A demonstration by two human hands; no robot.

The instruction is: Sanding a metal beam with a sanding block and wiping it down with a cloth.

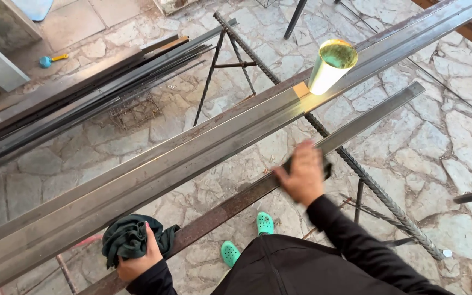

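Observation:
My left hand (pixel 137 262) grips a bunched dark green cloth (pixel 128 236) at the near edge of a long steel profile (pixel 154 169) that runs diagonally across the view. My right hand (pixel 302 175), blurred, rests on a narrower rusty flat bar (pixel 230 207) and is closed on a small dark object that I cannot identify. A yellowish tumbler (pixel 330 65) with greenish liquid stands upright on the wide profile, up and to the right of my right hand.
A ribbed steel rebar (pixel 367 180) crosses under the bars. Metal trestle legs (pixel 214 71) stand on the stone-paved floor (pixel 443 142). Several more steel profiles (pixel 83 87) lie stacked at the left. My green clogs (pixel 247 237) are below.

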